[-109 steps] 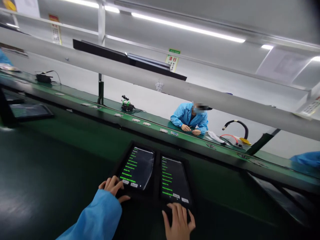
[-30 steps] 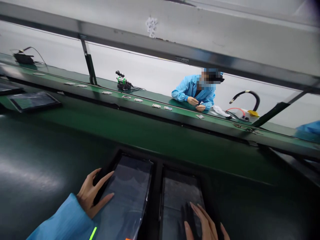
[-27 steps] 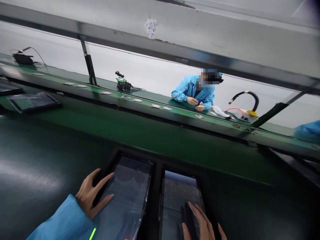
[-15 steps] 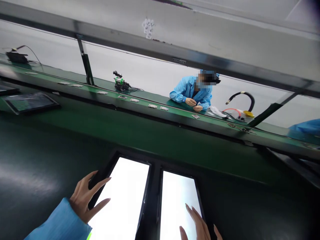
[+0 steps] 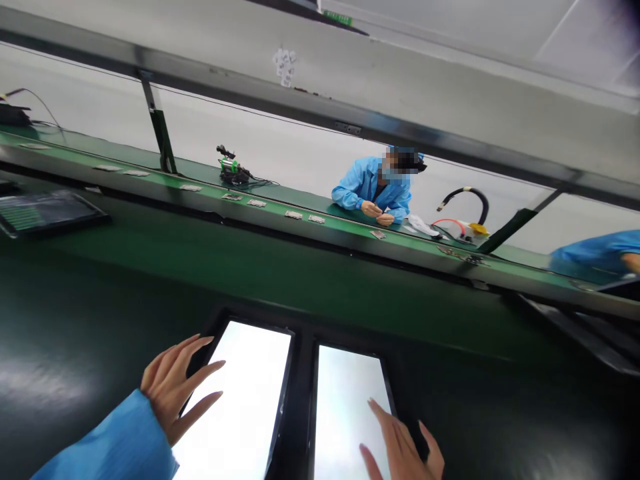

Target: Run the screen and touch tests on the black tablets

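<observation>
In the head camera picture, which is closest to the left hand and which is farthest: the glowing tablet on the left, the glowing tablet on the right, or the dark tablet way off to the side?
From the left hand:
1. Left glowing tablet, under its fingers.
2. Right glowing tablet, next one over, by the right hand.
3. Dark tablet, far left up the green bench.

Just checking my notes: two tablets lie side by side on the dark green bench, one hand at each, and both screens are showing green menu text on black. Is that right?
Not quite. In the head view both screens glow plain white, with no green text. The rest holds: the left tablet and right tablet lie side by side on the bench, the left hand at one and the right hand at the other.
</observation>
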Demonstrator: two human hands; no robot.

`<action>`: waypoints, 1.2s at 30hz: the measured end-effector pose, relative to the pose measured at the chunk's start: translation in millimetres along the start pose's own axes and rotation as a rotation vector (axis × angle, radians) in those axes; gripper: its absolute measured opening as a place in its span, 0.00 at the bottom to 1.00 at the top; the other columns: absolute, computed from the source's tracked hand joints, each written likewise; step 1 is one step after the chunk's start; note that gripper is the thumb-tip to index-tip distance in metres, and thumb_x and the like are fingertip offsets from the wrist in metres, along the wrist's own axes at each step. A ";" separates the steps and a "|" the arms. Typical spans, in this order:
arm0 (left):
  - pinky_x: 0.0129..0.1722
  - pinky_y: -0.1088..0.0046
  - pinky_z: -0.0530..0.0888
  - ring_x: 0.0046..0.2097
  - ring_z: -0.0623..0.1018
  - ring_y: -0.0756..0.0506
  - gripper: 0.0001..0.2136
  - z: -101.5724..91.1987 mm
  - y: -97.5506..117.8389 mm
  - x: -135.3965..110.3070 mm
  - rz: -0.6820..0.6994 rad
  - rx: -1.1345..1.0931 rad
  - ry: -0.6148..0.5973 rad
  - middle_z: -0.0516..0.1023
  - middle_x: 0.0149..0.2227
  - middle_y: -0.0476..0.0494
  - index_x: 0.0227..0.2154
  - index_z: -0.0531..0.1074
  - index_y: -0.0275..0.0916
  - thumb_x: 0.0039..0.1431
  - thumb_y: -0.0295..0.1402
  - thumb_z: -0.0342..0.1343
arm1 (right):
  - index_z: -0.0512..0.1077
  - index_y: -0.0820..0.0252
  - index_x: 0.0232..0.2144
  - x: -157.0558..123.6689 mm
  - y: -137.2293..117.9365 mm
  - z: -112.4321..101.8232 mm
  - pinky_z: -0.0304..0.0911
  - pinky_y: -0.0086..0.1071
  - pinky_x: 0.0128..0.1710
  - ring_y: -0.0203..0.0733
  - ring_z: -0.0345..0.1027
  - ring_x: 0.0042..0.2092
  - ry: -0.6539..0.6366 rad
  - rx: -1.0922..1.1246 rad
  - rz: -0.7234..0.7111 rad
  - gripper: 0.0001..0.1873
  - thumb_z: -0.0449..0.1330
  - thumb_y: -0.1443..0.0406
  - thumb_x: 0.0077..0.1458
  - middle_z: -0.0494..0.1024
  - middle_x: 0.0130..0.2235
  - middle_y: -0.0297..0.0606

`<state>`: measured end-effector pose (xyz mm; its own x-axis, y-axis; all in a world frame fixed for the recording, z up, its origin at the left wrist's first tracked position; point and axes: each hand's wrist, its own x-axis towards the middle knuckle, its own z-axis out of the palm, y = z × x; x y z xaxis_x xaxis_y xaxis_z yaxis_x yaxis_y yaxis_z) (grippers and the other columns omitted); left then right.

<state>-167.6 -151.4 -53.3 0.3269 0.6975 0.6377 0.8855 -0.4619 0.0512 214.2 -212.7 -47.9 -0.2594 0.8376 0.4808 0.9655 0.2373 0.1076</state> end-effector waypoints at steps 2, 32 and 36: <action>0.48 0.56 0.63 0.53 0.68 0.38 0.11 10.8 5.0 25.6 0.074 -0.062 -0.015 0.70 0.51 0.43 0.44 0.70 0.48 0.61 0.41 0.49 | 0.60 0.52 0.53 15.5 26.1 10.0 0.52 0.49 0.47 0.43 0.70 0.43 -0.098 0.139 -0.061 0.19 0.49 0.54 0.62 0.75 0.45 0.32; 0.39 0.59 0.59 0.38 0.71 0.44 0.12 75.3 40.7 107.5 0.021 -0.240 -0.138 0.71 0.32 0.47 0.31 0.77 0.44 0.61 0.32 0.48 | 0.71 0.43 0.41 61.5 62.1 46.8 0.45 0.44 0.49 0.41 0.62 0.45 -0.035 0.328 0.359 0.10 0.54 0.63 0.58 0.67 0.40 0.31; 0.39 0.61 0.58 0.39 0.71 0.44 0.11 74.1 38.3 109.8 -0.016 -0.281 -0.163 0.72 0.32 0.47 0.31 0.77 0.45 0.60 0.32 0.48 | 0.72 0.45 0.39 61.6 62.5 47.5 0.44 0.43 0.49 0.40 0.64 0.45 0.009 0.320 0.345 0.08 0.54 0.61 0.59 0.69 0.40 0.30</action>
<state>-73.3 -51.9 -38.3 0.3822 0.7741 0.5048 0.7726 -0.5673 0.2850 257.4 -123.0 -52.9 0.0774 0.8904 0.4486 0.9390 0.0861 -0.3329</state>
